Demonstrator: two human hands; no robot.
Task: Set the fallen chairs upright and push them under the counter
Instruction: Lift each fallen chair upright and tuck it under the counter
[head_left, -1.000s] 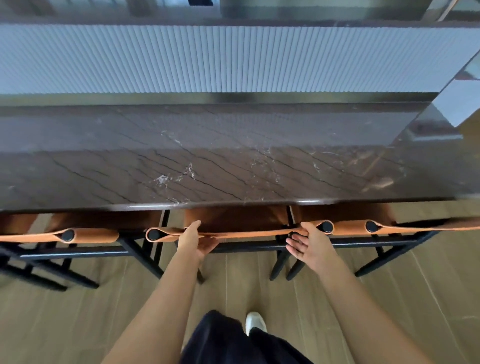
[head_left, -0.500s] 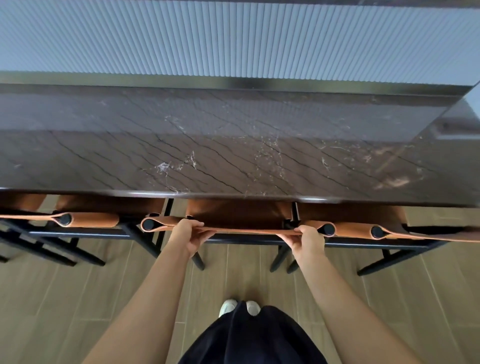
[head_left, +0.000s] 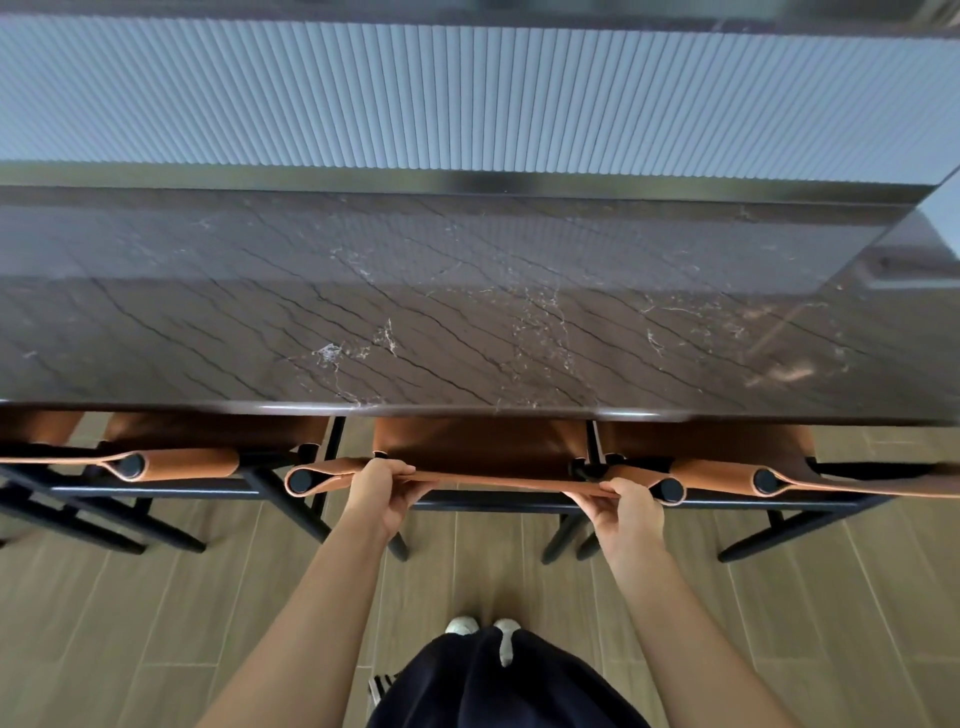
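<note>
Left hand (head_left: 382, 493) and right hand (head_left: 629, 512): fingers curled over the backrest strap (head_left: 511, 482), one near each end, both gripping. Strap: thin tan leather, looped round black posts. It runs left to right, parallel to the counter edge. Middle chair (head_left: 478, 447): upright on black legs, seat facing the counter (head_left: 467, 312), front part under the dark veined slab. Matching left chair (head_left: 176, 462) and right chair (head_left: 727, 470) just beside it, likewise tucked in. Wood-plank floor (head_left: 156, 623).
</note>
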